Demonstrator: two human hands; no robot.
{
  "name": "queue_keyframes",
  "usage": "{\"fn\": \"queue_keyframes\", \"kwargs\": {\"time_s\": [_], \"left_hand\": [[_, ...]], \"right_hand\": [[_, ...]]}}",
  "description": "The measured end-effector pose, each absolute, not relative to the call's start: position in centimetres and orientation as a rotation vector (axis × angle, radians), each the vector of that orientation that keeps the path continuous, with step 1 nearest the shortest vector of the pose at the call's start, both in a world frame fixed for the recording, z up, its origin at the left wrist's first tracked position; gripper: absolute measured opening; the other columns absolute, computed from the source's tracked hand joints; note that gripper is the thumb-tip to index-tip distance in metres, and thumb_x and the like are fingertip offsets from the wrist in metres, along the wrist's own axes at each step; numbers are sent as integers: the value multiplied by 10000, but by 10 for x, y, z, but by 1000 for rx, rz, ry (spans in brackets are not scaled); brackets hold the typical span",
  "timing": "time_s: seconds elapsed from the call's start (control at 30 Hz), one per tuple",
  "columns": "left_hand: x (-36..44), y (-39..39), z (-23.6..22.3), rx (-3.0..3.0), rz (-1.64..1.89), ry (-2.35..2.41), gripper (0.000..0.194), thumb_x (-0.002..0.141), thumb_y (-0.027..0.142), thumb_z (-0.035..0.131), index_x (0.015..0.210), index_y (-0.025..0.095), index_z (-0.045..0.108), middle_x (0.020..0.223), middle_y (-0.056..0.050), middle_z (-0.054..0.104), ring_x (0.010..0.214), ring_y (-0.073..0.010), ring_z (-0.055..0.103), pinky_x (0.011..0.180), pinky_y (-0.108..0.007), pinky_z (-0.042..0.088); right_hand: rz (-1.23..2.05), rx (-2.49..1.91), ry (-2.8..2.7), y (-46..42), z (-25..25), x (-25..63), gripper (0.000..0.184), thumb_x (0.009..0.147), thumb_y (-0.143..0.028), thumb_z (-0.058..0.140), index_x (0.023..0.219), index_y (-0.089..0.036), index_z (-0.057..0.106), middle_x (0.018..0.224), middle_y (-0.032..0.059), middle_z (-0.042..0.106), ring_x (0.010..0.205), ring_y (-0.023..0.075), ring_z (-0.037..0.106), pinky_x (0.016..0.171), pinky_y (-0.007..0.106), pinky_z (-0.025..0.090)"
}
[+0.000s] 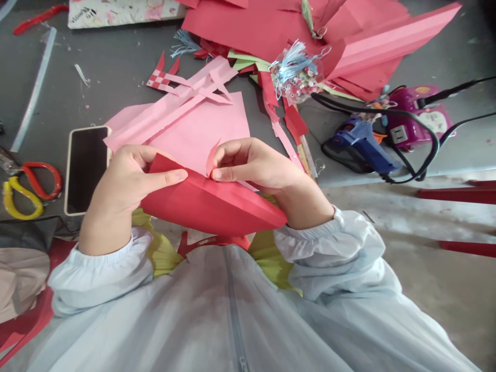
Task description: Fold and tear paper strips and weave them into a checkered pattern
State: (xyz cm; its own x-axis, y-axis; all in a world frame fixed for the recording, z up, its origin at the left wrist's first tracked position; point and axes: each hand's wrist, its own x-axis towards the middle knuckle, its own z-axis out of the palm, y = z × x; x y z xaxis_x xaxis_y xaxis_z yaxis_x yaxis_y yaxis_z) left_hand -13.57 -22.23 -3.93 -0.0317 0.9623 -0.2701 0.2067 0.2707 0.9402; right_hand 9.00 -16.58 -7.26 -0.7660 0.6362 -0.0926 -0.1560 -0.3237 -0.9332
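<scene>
A folded sheet of red paper (205, 206) is held up in front of me, over the table's near edge. My left hand (135, 181) grips its left end, thumb flat on the upper face and fingers behind. With thumb and index finger, my right hand (248, 165) pinches a narrow strip that stands up at the paper's top edge; whether it is folded or torn I cannot tell. Just beyond the hands lie pink paper sheets (201, 124) with creased strips. A small woven red-and-pink paper piece (160, 78) rests past them.
Left are a phone (87, 170), scissors (33, 188) and a clear glue stick (34, 88). Red paper sheets (248, 26) and a bag of beads (298, 77) with a blue tassel lie behind. A blue glue gun (360, 144) and a purple power block (418, 119) with cords are right.
</scene>
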Motion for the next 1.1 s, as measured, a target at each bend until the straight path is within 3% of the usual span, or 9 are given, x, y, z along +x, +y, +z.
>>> {"fn": "queue_keyframes", "kwargs": {"time_s": [0.27, 0.43, 0.6, 0.7, 0.83, 1.0, 1.1], "left_hand": [[-132, -221, -36, 1117, 904, 1468, 247, 577, 240, 923, 701, 124, 743, 630, -11, 725, 532, -107, 612, 474, -211, 491], [-135, -221, -37, 1131, 855, 1517, 264, 590, 255, 917, 732, 114, 746, 667, -23, 727, 577, -125, 617, 509, -239, 487], [-136, -222, -43, 1355, 1168, 1644, 216, 787, 369, 815, 835, 168, 753, 779, -5, 743, 695, -112, 639, 634, -246, 511], [-136, -222, -43, 1420, 1538, 1697, 144, 902, 305, 673, 963, 191, 736, 846, 9, 728, 736, -113, 658, 697, -277, 540], [-141, -217, -41, 1536, 1996, 1705, 111, 822, 173, 593, 868, 145, 689, 741, 13, 653, 623, -105, 602, 601, -280, 464], [-148, -210, -40, 1502, 2185, 1670, 41, 711, 200, 596, 744, 176, 599, 621, 47, 552, 511, -83, 476, 544, -275, 365], [-148, -214, -38, 1518, 2134, 1633, 55, 735, 169, 600, 744, 196, 553, 584, 66, 516, 479, -86, 447, 496, -270, 340]], "right_hand": [[2132, -671, -1428, -163, -73, 92, 250, 695, -287, 882, 812, -145, 713, 775, 1, 699, 705, 99, 612, 648, 219, 509], [2191, -740, -1521, -165, -69, 91, 165, 769, -268, 803, 766, -134, 706, 674, -23, 644, 610, 79, 540, 552, 208, 427], [2150, -814, -1447, -167, -67, 90, 232, 759, -292, 810, 685, -142, 650, 622, -45, 588, 576, 64, 491, 517, 193, 375], [2175, -824, -1286, -165, -66, 92, 284, 712, -354, 855, 712, -148, 658, 645, -39, 617, 578, 71, 524, 519, 186, 401], [2150, -780, -1091, -162, -63, 99, 320, 685, -394, 872, 728, -170, 647, 683, -19, 653, 585, 97, 581, 547, 208, 474], [1895, -768, -928, -159, -56, 107, 287, 759, -453, 798, 841, -220, 652, 778, 0, 696, 730, 161, 681, 696, 284, 573], [1809, -781, -782, -154, -52, 107, 319, 760, -472, 771, 950, -239, 664, 912, 27, 737, 896, 208, 712, 797, 341, 596]]}}
